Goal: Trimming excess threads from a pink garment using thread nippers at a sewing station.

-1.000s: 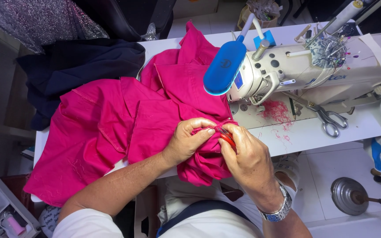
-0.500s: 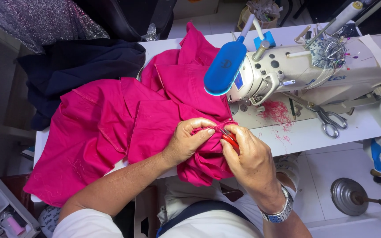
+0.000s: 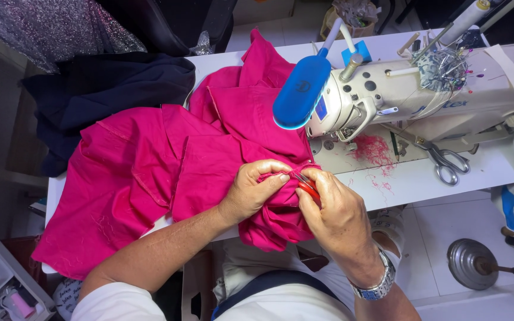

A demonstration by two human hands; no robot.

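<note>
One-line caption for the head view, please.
Left hand pinches bright pink fabric while right hand works a small red-handled tool beside a cream sewing machine.

left hand pinching pink fabric, right hand holding red snips

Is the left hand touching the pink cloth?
Touching. The head view shows the left hand pinching a fold of the pink cloth between thumb and fingers, no gap, beside the right hand with its small red tool.
</note>
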